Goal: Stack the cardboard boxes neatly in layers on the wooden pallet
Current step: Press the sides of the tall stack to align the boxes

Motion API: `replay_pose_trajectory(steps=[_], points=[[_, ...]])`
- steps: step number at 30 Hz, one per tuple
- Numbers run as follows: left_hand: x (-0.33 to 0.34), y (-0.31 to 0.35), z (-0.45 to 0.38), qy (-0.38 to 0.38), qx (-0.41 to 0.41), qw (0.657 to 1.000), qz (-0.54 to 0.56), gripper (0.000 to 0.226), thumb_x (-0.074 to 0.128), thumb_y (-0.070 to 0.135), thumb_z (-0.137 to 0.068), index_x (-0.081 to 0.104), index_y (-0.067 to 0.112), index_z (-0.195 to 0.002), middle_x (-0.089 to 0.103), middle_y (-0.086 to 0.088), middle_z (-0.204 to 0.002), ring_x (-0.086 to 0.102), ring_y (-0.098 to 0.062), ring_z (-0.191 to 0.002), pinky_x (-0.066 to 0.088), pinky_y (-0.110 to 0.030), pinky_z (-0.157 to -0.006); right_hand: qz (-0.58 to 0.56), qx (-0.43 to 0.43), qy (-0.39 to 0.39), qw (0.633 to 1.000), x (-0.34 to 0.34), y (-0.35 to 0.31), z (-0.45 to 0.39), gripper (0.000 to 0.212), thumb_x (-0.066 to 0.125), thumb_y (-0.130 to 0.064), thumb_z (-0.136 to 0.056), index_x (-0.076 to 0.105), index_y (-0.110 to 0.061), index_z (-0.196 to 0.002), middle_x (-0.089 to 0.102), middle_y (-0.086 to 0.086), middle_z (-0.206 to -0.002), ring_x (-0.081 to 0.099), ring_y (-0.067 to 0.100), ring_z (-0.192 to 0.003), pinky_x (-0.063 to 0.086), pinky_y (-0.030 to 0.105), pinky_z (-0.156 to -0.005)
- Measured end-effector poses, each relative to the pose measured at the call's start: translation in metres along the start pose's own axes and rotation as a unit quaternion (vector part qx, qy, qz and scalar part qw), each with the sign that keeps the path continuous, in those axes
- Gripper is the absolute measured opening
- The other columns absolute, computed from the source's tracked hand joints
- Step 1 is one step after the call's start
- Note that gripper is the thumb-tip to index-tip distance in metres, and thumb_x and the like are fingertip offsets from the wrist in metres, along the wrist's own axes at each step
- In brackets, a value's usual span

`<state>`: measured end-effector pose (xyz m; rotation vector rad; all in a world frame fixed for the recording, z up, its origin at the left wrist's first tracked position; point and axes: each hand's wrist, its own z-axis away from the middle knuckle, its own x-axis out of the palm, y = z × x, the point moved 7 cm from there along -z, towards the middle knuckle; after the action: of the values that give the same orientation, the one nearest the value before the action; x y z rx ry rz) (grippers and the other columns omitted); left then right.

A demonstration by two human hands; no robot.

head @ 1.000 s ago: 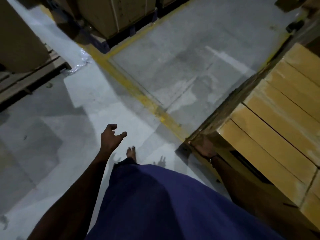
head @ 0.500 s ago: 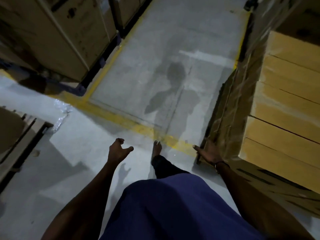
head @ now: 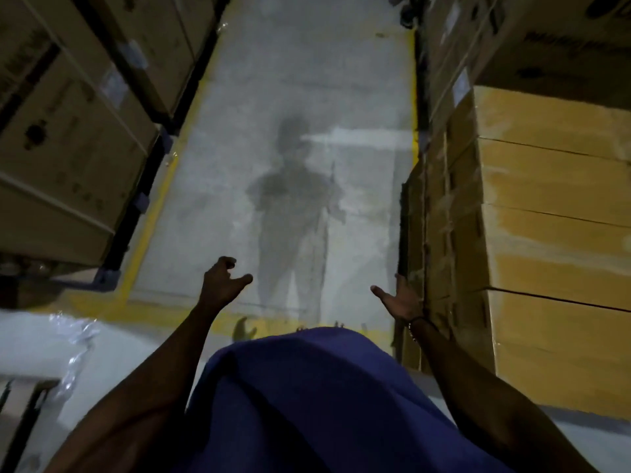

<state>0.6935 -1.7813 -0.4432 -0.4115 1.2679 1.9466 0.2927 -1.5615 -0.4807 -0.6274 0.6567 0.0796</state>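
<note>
Between loads: left hand [head: 218, 285] hung loosely curled and empty, right hand [head: 401, 302] spread empty beside stacked cardboard boxes [head: 546, 213] at right; next move likely fetching another box.

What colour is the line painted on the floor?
Yellow. The line shows best in the head view, along the left boxes.

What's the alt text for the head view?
A person's empty left hand and right hand reach forward over a concrete aisle floor, the right beside a stack of cardboard boxes. More boxes line the left; yellow floor lines edge the aisle.
</note>
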Motion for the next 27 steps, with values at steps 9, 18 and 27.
replay_pose_trajectory(steps=[9,18,27], points=[[-0.007,0.117,-0.191,-0.106,0.094,0.99,-0.018,0.056,0.084,0.024,-0.084,0.059,0.008,-0.131,0.061,-0.01,-0.134,0.061,-0.03,-0.116,0.045,-0.032,-0.088,-0.006,0.085,0.055,0.995,-0.003,-0.068,-0.066,0.091,0.068,-0.055,-0.092,0.027,-0.008,-0.159,0.035,0.018,-0.161,0.039,0.04,-0.144,0.034,0.043,-0.114],[-0.03,0.212,-0.38,-0.226,0.182,0.952,-0.099,0.052,0.086,0.02,-0.082,0.061,0.007,-0.127,0.064,-0.011,-0.129,0.064,-0.031,-0.113,0.049,-0.034,-0.087,-0.122,0.177,0.136,0.967,0.022,-0.168,-0.093,0.097,0.07,-0.047,-0.094,0.013,-0.009,-0.162,0.022,0.018,-0.166,0.032,0.04,-0.147,0.034,0.048,-0.113],[0.012,0.358,-0.493,-0.325,0.271,0.892,-0.16,0.05,0.087,0.015,-0.081,0.064,0.007,-0.124,0.063,-0.008,-0.127,0.064,-0.031,-0.112,0.049,-0.032,-0.086,-0.237,0.196,0.24,0.921,0.036,-0.23,-0.129,0.095,0.071,-0.053,-0.09,0.019,-0.021,-0.163,0.005,0.006,-0.171,0.028,0.035,-0.151,0.037,0.051,-0.114]])
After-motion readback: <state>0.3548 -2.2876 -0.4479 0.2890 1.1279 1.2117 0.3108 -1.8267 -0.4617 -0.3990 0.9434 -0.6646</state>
